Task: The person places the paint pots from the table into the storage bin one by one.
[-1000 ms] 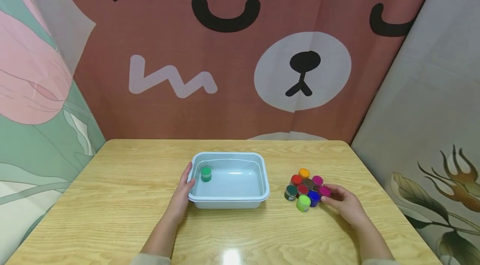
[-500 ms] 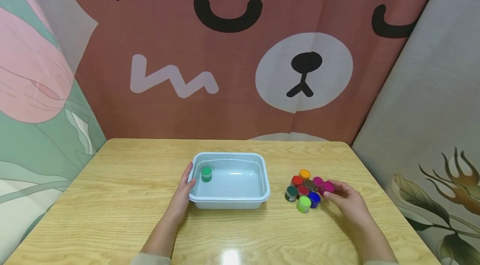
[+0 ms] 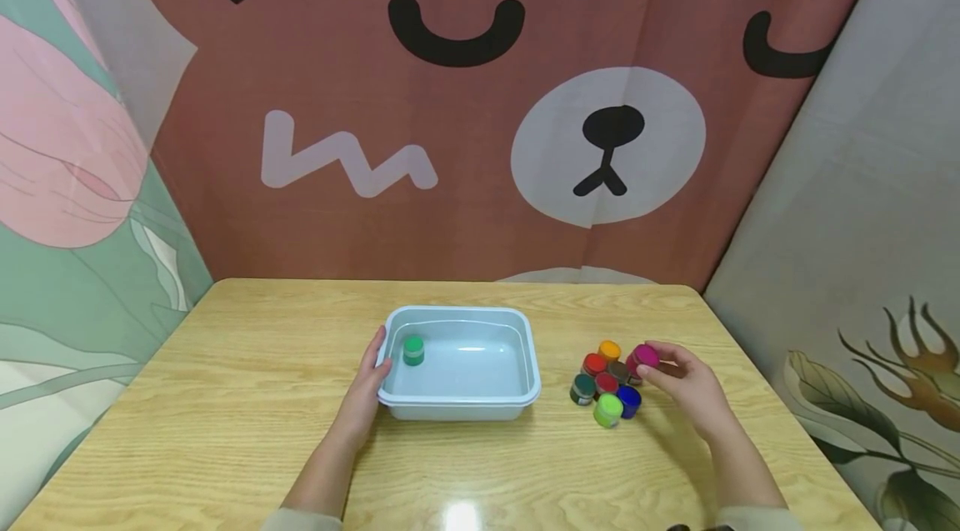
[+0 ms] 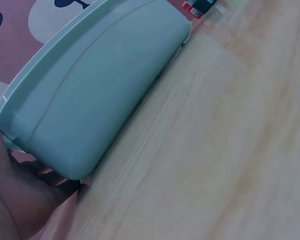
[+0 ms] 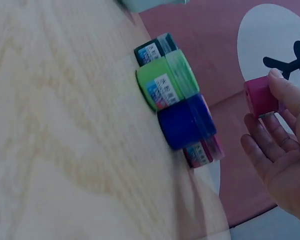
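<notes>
Small magenta cylindrical plastic jar: held clear of the wood-grain counter, at the right far edge of the jar cluster. From where I stand, the right-hand grip is drawn in to the jar's width, pinching it between thumb and fingers. Below it, partly hidden in the head view, stands a second magenta plastic jar. Also clustered are an orange-lidded jar, two red-lidded jars, a brown-lidded jar, a dark green jar, a blue jar and a lime-green jar. The left-hand grip holds the left end of a pale blue rectangular plastic tub, thumb at the rim, fingers against the outer wall. Inside the tub, near its left wall, one green plastic jar stands upright.
</notes>
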